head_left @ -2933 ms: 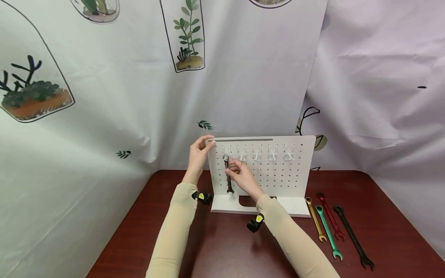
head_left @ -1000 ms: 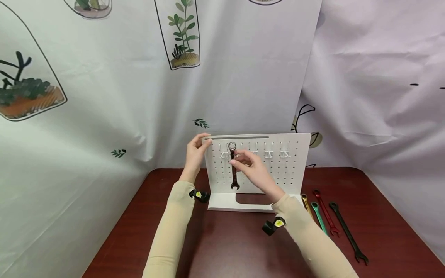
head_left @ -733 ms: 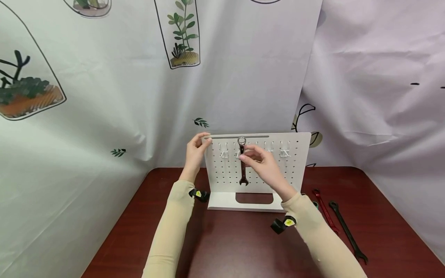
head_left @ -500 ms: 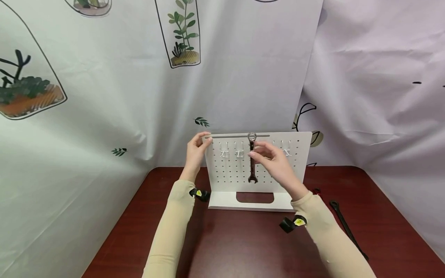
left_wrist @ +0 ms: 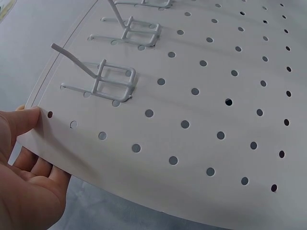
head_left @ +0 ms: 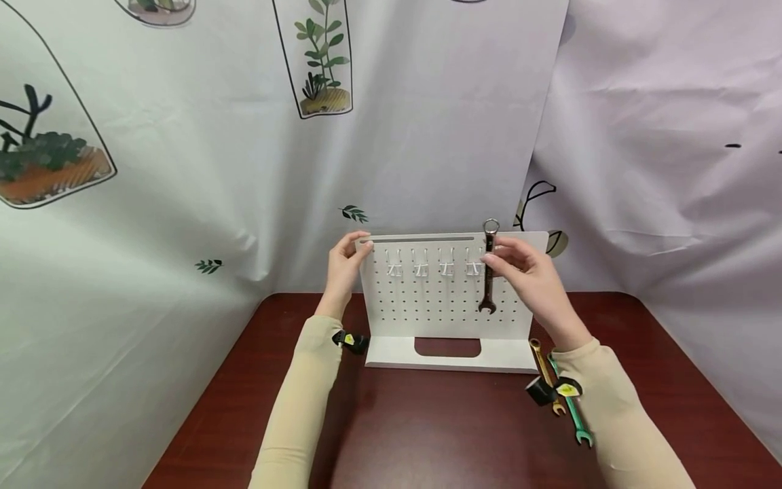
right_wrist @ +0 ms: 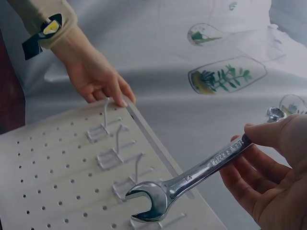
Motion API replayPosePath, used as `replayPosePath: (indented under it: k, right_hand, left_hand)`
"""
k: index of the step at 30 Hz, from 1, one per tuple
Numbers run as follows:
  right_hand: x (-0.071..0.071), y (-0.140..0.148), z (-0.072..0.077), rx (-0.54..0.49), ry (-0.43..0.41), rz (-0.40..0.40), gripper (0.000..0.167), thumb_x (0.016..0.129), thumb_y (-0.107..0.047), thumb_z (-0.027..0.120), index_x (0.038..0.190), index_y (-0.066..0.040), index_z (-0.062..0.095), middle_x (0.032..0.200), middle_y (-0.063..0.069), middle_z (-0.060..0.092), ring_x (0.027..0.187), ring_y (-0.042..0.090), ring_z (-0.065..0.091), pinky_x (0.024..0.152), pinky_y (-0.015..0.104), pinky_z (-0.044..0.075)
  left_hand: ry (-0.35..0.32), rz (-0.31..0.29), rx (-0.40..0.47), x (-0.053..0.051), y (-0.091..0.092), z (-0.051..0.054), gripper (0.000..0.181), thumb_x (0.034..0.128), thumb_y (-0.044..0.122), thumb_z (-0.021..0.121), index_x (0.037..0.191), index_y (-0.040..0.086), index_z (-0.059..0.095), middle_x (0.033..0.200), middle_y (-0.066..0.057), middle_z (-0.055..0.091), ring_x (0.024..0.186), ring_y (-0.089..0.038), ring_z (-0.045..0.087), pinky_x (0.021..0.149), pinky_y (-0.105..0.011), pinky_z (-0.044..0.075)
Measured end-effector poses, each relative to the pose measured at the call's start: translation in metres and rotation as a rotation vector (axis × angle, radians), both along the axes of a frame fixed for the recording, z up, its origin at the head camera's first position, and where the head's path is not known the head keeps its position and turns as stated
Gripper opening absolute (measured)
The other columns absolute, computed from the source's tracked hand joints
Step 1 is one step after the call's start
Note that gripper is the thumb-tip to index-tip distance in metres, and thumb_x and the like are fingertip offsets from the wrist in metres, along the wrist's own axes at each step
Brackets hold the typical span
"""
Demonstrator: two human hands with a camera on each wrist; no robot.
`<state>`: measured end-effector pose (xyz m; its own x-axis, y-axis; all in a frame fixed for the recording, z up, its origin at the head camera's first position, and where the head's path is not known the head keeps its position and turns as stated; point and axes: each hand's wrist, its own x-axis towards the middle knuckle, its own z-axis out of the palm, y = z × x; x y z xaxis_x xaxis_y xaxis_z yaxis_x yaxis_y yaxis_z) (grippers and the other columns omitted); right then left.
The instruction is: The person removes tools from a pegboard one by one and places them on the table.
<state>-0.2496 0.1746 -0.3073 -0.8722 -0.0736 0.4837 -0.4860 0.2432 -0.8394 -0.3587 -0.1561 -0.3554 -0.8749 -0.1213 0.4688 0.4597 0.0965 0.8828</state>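
Observation:
A white pegboard stands upright on the table, with a row of white wire hooks near its top. My left hand pinches the board's upper left corner; in the left wrist view the thumb lies on the front face and the fingers behind. My right hand holds a shiny combination wrench by its shank between thumb and fingers. The wrench hangs ring end up, in front of the board's right part. In the right wrist view its open end points toward the hooks.
On the dark red table, right of the board, lie a gold wrench and a green wrench, partly covered by the right wrist camera and sleeve. A patterned white cloth hangs behind the table.
The right hand has lifted the wrench off the leftmost hook area and carried it rightward and slightly up across the board. The left hand stays on the corner. The right forearm now hides the red and black wrenches.

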Motion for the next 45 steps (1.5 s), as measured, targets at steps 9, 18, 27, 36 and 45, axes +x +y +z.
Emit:
replayPosePath:
  k: [9, 18, 27, 36, 45]
  right_hand:
    - [0.004, 0.033, 0.001, -0.021, 0.056, -0.06, 0.037, 0.097, -0.014, 0.069, 0.132, -0.003, 0.062, 0.1, -0.012, 0.068, 0.092, 0.004, 0.065, 0.081, 0.018, 0.05]
    - [0.007, 0.067, -0.001, -0.047, 0.069, -0.15, 0.03, 0.097, -0.009, 0.068, 0.128, -0.011, 0.067, 0.096, -0.015, 0.067, 0.082, 0.003, 0.064, 0.076, 0.014, 0.05]
    - [0.006, 0.098, -0.011, -0.011, 0.028, -0.233, 0.035, 0.098, -0.014, 0.069, 0.132, -0.015, 0.065, 0.095, -0.016, 0.066, 0.079, 0.002, 0.063, 0.074, 0.012, 0.048]
    - [0.012, 0.121, -0.022, -0.043, -0.013, -0.264, 0.033, 0.097, -0.014, 0.069, 0.13, -0.018, 0.066, 0.095, -0.019, 0.067, 0.081, -0.002, 0.064, 0.075, 0.011, 0.047]
    - [0.02, 0.145, -0.031, -0.023, -0.051, -0.298, 0.033, 0.098, -0.016, 0.068, 0.13, -0.024, 0.066, 0.092, -0.021, 0.067, 0.076, -0.002, 0.063, 0.072, 0.01, 0.047]
  left_hand:
    - [-0.014, 0.002, 0.005, -0.001, 0.0, -0.002, 0.027, 0.0954, 0.02, 0.073, 0.121, 0.01, 0.071, 0.07, 0.002, 0.038, 0.066, -0.014, 0.034, 0.064, -0.028, 0.031]
    - [-0.018, 0.005, -0.019, -0.002, -0.001, 0.0, 0.031, 0.0957, 0.024, 0.072, 0.123, 0.01, 0.07, 0.072, 0.001, 0.04, 0.069, -0.015, 0.036, 0.067, -0.029, 0.031]
    - [-0.053, -0.008, -0.017, 0.005, -0.001, 0.007, 0.032, 0.0974, 0.013, 0.069, 0.128, 0.002, 0.066, 0.072, 0.0, 0.038, 0.066, -0.014, 0.034, 0.064, -0.028, 0.031]
    - [-0.043, -0.002, -0.029, 0.03, 0.007, 0.025, 0.029, 0.0978, 0.009, 0.067, 0.125, -0.001, 0.066, 0.071, 0.002, 0.039, 0.068, -0.013, 0.035, 0.065, -0.027, 0.032]
    - [-0.026, -0.004, -0.016, 0.006, 0.0, 0.007, 0.03, 0.0963, 0.019, 0.071, 0.124, 0.006, 0.069, 0.078, 0.001, 0.052, 0.072, -0.014, 0.042, 0.067, -0.029, 0.034]
